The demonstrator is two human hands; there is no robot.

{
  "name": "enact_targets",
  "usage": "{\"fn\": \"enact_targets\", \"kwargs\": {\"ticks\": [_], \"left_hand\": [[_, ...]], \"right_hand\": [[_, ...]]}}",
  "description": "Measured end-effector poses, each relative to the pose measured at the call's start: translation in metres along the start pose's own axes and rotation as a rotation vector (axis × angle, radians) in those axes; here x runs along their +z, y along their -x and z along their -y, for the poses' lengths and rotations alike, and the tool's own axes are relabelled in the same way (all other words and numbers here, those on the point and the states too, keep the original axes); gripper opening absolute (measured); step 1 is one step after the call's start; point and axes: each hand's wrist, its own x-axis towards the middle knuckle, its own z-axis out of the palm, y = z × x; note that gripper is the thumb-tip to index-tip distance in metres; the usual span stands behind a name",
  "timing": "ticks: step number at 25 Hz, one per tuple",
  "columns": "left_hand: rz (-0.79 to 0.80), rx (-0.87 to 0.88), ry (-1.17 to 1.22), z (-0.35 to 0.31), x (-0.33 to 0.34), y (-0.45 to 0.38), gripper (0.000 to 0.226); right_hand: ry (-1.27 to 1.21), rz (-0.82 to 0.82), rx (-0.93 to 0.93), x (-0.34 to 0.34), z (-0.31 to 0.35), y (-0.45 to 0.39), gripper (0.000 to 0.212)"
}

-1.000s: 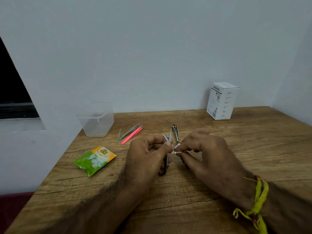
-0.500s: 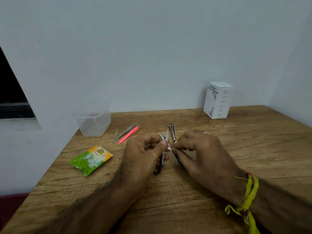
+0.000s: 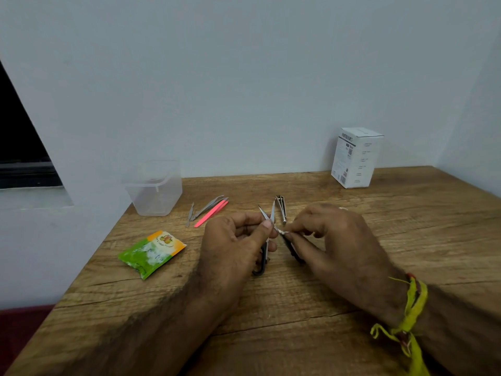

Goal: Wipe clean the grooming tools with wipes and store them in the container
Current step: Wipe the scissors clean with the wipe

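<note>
My left hand [image 3: 238, 241] grips small scissors [image 3: 267, 215] with black handles, their blades spread and pointing away from me. Beside it, my right hand [image 3: 328, 234] pinches a small white wipe [image 3: 280, 231] against the right blade. A silver nail clipper [image 3: 281, 206] lies on the table just behind the hands. Further left lie pink tweezers [image 3: 211, 213], silver tweezers [image 3: 207, 207] and a small metal tool [image 3: 190, 217]. A clear plastic container [image 3: 154, 187] stands open at the back left corner.
A green and orange wipe sachet [image 3: 150, 252] lies at the left of the wooden table [image 3: 298, 308]. A white carton [image 3: 355, 158] stands at the back right against the wall. The table's left edge runs close to the sachet.
Both hands stay together on the scissors and the wipe. The wipe between my right fingers looks smaller and lies closer to the blade.
</note>
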Motion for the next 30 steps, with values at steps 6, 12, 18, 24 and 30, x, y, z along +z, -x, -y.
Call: {"fn": "enact_targets", "kwargs": {"ticks": [6,12,18,24,30], "left_hand": [[-0.04,-0.046,0.112,-0.002,-0.001,-0.002,0.008],[-0.194,0.19,-0.205,-0.006,-0.004,-0.001,0.008],[-0.157,0.251,-0.352,-0.014,-0.004,0.002,0.016],[-0.132,0.172,-0.211,-0.016,-0.008,-0.001,0.018],[0.068,-0.084,0.13,-0.011,-0.001,-0.001,0.025]], "right_hand": [[-0.443,0.108,0.229,-0.003,0.005,-0.002,0.007],[-0.466,-0.028,0.141,-0.001,0.003,-0.002,0.008],[-0.329,-0.118,-0.077,0.001,0.015,0.004,0.007],[-0.841,0.019,0.277,-0.008,0.031,0.007,0.005],[-0.857,-0.209,0.314,-0.011,0.027,0.002,0.009]]}}
